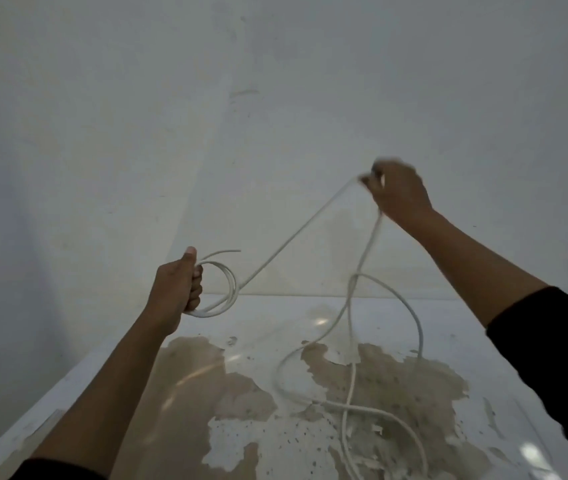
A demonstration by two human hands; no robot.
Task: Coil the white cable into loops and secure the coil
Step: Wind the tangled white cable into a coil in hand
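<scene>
My left hand (pixel 177 289) is closed around a small coil of the white cable (pixel 296 233), about two loops, with the free end sticking out to the right above the coil. From the coil the cable runs taut up and right to my right hand (pixel 398 194), which is raised higher, blurred, and pinches the cable. Below my right hand the cable drops in loose curves and crosses itself on the table (pixel 275 445).
The table has a worn white top with large brown patches where the paint has peeled. Its left edge runs diagonally at the lower left. A plain pale wall stands close behind the table's far edge.
</scene>
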